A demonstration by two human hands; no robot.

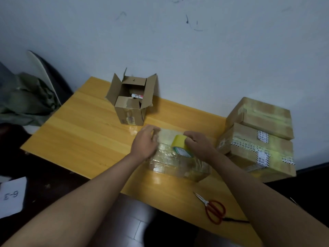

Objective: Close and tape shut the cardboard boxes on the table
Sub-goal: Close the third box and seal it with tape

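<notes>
Now | right hand [197, 143] grips tape roll [179, 142] | left hand [145, 142] flat on taped box [178, 164]

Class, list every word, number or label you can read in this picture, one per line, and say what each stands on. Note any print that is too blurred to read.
"6-3": on the white paper sheet on the floor, seen upside down.
"7": on the inner flap of the open cardboard box.
Black-and-white printed tape on the stacked sealed boxes: too blurred to read.
Sticker on the open box's front: too small to read.
Print inside the yellow tape roll: unreadable.
</notes>
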